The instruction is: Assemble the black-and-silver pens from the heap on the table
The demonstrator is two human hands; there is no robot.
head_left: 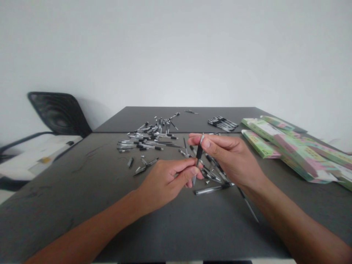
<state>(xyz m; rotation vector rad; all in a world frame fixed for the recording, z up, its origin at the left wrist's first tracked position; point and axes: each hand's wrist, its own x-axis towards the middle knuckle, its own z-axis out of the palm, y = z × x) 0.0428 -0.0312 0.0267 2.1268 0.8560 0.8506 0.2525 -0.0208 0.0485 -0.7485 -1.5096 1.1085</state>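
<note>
A clear pen with a black grip (199,153) stands nearly upright between my hands. My right hand (225,157) pinches its upper part between thumb and fingers. My left hand (165,182) closes its fingertips around the lower part, which shows below them. Under my hands lie several loose pens, including a clear one (211,189) near my right wrist. A large scattered heap of pens and pen parts (145,139) spreads to the left and far side on the dark grey table (68,209).
A neat group of pens (222,124) lies at the far side of the table. Green and pink printed boxes (297,150) are stacked loosely at the right. A black mesh chair back (59,113) and a white surface (35,154) stand beyond the left table edge.
</note>
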